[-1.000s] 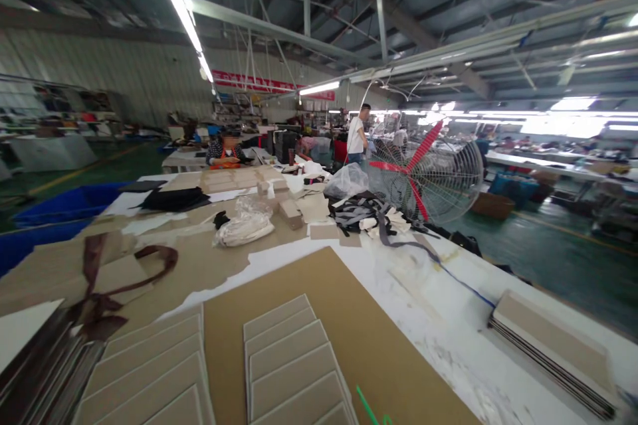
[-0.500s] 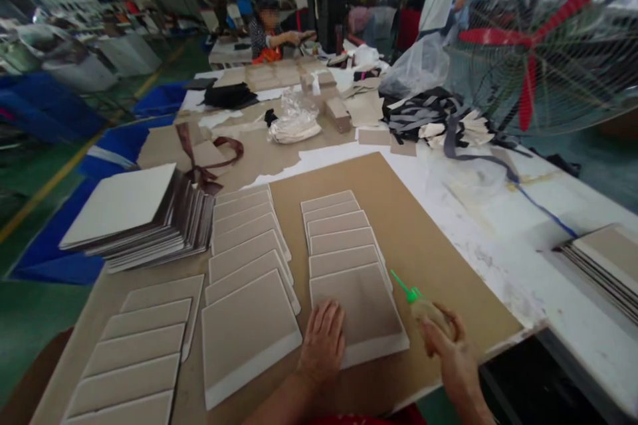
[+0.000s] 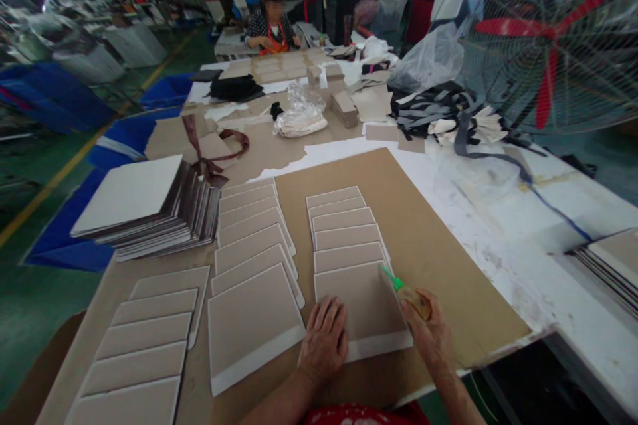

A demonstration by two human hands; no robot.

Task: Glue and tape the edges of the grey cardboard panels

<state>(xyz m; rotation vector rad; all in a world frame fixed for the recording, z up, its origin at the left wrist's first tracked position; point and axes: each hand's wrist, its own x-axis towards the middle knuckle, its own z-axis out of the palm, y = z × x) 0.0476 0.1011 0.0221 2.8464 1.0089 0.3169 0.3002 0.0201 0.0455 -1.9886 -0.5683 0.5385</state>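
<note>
My left hand (image 3: 323, 339) lies flat with fingers stretched on the left edge of the front beige panel (image 3: 363, 305) in the right-hand row. That panel has a pale strip along its near edge and overlaps several like it behind. In my right hand (image 3: 428, 325) is a squeeze bottle of yellowish liquid (image 3: 413, 302), my fingers wrapped round it. Its green nozzle (image 3: 392, 277) points up and left, with the tip at the panel's far right corner; whether it touches I cannot tell. A second row of overlapping panels (image 3: 254, 325) lies left of my left hand.
More panels (image 3: 142, 345) overlap at the far left, below a tall stack of boards (image 3: 134, 196). Brown board (image 3: 438, 265) covers the table under the rows. Fabric strips (image 3: 433, 113) and a plastic bag (image 3: 302, 113) lie farther back. A caged fan (image 3: 551, 33) stands right; two people are beyond.
My right hand has moved left with the bottle, bringing the nozzle tip to the panel's far right corner. My left hand stays on the panel. The view has shifted slightly.
</note>
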